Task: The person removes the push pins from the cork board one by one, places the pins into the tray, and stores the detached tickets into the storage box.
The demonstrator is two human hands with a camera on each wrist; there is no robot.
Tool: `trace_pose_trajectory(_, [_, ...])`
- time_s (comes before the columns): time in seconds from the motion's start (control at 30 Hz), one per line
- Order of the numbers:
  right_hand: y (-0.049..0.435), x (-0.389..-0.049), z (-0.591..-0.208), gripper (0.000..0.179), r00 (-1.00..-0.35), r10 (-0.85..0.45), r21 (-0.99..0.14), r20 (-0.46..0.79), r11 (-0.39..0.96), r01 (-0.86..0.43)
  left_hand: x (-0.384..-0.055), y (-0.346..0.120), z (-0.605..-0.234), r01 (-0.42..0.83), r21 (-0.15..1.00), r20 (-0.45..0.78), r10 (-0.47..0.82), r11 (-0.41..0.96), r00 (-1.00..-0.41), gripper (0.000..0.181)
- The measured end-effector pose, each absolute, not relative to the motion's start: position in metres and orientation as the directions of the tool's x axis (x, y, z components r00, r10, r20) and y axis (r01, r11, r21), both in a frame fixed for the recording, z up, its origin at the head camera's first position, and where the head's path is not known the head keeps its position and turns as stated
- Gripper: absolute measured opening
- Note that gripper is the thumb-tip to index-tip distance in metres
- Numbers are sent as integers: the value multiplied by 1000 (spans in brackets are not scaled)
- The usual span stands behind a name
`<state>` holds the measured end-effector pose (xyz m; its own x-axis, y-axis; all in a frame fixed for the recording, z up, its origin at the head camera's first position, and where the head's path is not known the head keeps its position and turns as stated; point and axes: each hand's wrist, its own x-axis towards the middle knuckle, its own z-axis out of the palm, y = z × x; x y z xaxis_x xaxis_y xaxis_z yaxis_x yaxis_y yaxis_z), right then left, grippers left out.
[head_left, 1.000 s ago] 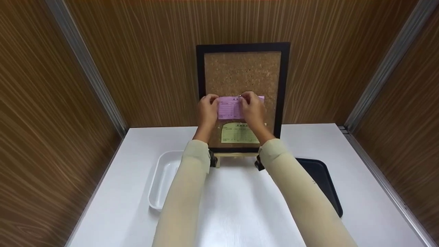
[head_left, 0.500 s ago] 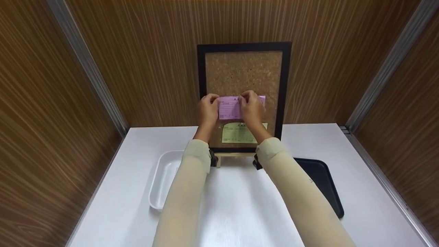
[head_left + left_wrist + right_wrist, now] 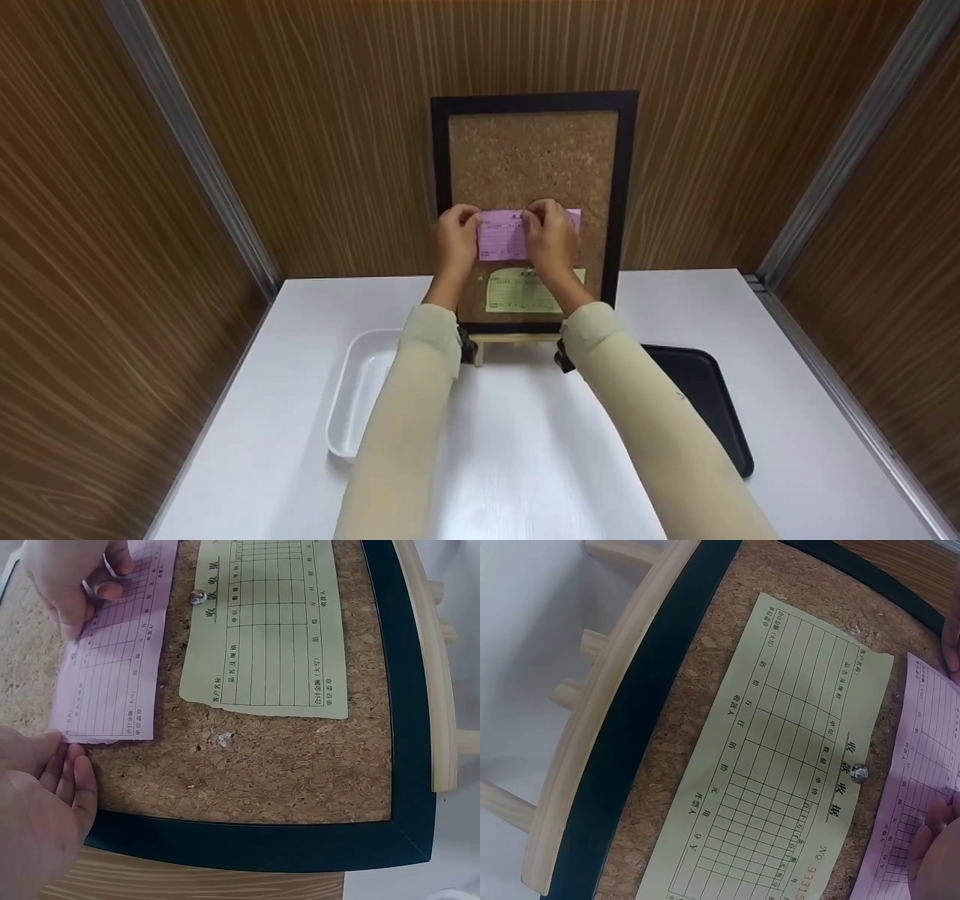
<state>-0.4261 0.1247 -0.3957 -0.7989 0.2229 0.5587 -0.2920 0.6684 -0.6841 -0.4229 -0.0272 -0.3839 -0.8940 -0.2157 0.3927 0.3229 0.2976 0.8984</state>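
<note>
A pink receipt slip (image 3: 499,238) lies flat against a black-framed corkboard (image 3: 532,154). At its upper left corner, my left hand (image 3: 455,236) pinches the paper between thumb and fingers, as the left wrist view also shows. My right hand (image 3: 553,238) has curled fingers and its thumb at the middle of the slip's top edge, pressing there; the push pin at those fingertips is hidden now. Below hangs a yellow receipt slip (image 3: 780,735), held by a clear round-headed push pin (image 3: 859,773) near its top edge.
A light wooden easel (image 3: 435,675) supports the board on the white table (image 3: 495,450). To the left lies a white tray (image 3: 339,409), partly behind the left sleeve; a black tray (image 3: 697,382) is at the right. Wood-grain panels (image 3: 322,150) enclose the table.
A shiny pin head seen at my right fingertips one second ago is now covered by them. The right hand shifted very slightly; my left hand stays at the slip's corner.
</note>
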Motion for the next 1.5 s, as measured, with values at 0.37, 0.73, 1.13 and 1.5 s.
trace_pose_trajectory(0.37, [126, -425, -394, 18, -818, 220, -692, 531, 670, -269, -421, -27, -383, 334, 895, 401, -207, 295, -892, 14])
trace_pose_trajectory(0.73, [127, -424, -394, 17, -806, 212, -662, 552, 700, -269, -422, -27, -383, 337, 900, 398, -204, 276, -894, 14])
trace_pose_trajectory(1.13, [131, -424, -392, 15, -819, 163, -608, 550, 751, -259, -423, -27, -385, 328, 912, 381, -213, 246, -900, 13])
trace_pose_trajectory(1.5, [139, -426, -399, 13, -797, 157, -613, 583, 730, -304, -424, -26, -388, 325, 916, 375, -212, 237, -902, 12])
